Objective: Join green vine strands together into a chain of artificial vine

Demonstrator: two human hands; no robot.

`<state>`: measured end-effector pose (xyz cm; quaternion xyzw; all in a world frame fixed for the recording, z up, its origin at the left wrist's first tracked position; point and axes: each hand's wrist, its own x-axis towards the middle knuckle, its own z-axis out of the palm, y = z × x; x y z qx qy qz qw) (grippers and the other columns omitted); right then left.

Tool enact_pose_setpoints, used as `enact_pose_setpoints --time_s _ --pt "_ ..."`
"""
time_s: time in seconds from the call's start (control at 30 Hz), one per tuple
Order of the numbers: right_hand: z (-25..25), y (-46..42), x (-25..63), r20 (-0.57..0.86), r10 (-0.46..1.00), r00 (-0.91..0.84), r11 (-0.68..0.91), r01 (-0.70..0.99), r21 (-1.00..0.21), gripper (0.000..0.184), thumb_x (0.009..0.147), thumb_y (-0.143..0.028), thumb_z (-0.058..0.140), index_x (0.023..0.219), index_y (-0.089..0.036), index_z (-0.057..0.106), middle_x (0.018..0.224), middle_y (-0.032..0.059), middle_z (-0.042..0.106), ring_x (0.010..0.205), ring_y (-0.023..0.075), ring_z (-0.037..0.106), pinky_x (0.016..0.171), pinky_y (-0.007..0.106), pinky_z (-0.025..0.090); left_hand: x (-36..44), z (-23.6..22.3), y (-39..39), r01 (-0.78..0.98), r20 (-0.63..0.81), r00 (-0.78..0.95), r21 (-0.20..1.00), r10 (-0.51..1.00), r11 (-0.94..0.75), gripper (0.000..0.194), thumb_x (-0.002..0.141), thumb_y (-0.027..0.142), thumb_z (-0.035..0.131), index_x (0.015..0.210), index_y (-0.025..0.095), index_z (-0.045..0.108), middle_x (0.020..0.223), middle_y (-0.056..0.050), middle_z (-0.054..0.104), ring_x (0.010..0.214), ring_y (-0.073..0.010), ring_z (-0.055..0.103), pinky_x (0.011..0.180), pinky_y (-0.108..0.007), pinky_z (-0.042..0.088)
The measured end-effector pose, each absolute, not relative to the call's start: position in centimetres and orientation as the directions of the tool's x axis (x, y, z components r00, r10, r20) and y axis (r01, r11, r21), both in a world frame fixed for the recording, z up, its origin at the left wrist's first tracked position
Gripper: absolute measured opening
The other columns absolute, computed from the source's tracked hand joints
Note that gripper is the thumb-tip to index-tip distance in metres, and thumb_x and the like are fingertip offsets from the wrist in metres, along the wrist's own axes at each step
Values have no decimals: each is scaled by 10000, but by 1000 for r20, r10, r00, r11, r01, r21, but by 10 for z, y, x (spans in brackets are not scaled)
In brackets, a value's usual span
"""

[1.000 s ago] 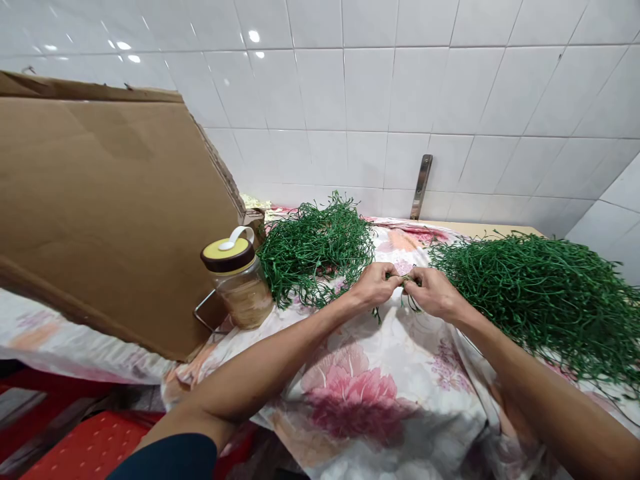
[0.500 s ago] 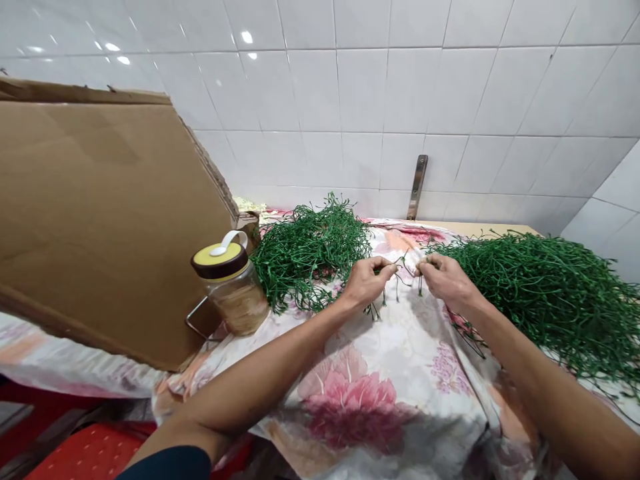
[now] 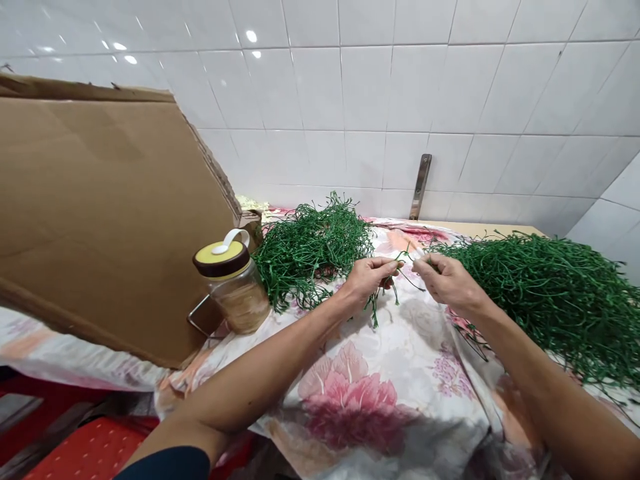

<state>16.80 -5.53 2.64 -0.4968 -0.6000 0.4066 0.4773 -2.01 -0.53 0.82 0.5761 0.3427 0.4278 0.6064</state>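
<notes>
My left hand [image 3: 369,277] and my right hand [image 3: 447,279] are both raised over a floral cloth [image 3: 380,387], a short gap between them. Each pinches part of a thin green stem sprig [image 3: 400,267] that stretches between the fingertips and dangles below the left hand. A small pile of green stems [image 3: 313,247] lies just left of my left hand. Beside and behind my right hand a larger pile of green stems [image 3: 545,293] spreads to the right.
A glass jar with a yellow and brown lid [image 3: 231,280] stands at the left on a wire stand. A big cardboard sheet [image 3: 105,220] leans behind it. A white tiled wall [image 3: 380,100] closes the back. Red plastic [image 3: 85,447] shows at lower left.
My hands, pressed together a second ago, have drawn apart and lifted slightly, pulling the green sprig out between them.
</notes>
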Motion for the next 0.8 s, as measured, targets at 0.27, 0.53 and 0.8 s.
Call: enact_pose_setpoints --time_s 0.27,0.53,0.8 --pt "13 -52 153 -4 998 -69 1 66 -998 473 748 -595 750 964 -185 655 518 -104 330 433 61 222 403 210 166 -18 7 -10 -73 119 396 992 911 -98 490 726 517 762 1034 136 781 674 2 571 562 -85 484 541 -234 381" --pt "9 -49 151 -26 993 -112 -29 -29 -999 427 733 -557 782 836 -191 588 503 -107 349 439 56 234 426 205 152 -16 6 -11 -146 119 396 987 911 -65 524 690 484 808 1056 113 751 674 -6 600 562 -90 490 555 -250 394" --pt "4 -48 151 167 985 -54 175 278 -944 354 866 -518 621 758 -188 556 567 -57 444 483 87 345 459 234 255 -15 0 -9 -37 236 349 970 907 -239 297 780 414 699 804 120 671 675 3 580 604 -96 496 594 -238 407"
